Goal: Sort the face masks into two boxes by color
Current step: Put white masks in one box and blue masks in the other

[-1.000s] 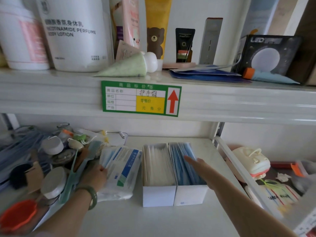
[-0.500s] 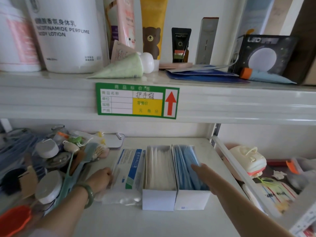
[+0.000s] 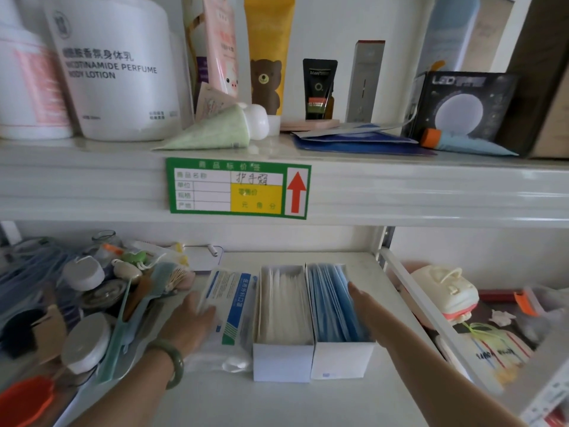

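Status of sort: near complete, by the look of it. Between the two hands stand two small open-topped white card boxes, touching side by side.

- Left white card box (image 3: 282,360), nearer the left hand: filled with upright white face masks (image 3: 284,303).
- Right white card box (image 3: 341,359), against the right hand: filled with upright pale blue face masks (image 3: 329,306). No colour appears misplaced in either box, as far as the blur allows.
- Left hand (image 3: 187,325), green bangle at the wrist: laid flat, fingers loosely spread, on the near edge of a clear plastic mask packet with blue and white printing (image 3: 229,306), which lies just left of the white-mask box.
- Right hand (image 3: 361,303): fingers straight and together, resting along the outer side of the blue stack; no mask visibly pinched.

Remaining: possibly the packet's contents; judged, not seen.

Hard to make out:
- Whether the packet is sealed, full or empty; its lower part is crumpled, glossy film.
- Right fingertips, lost among the blue masks.
- Mask counts; the stacks are smeared by motion.
- Beyond the left hand, a heap of small lidded jars and a teal plastic comb (image 3: 123,322), partly cut off; any loose masks there cannot be told.
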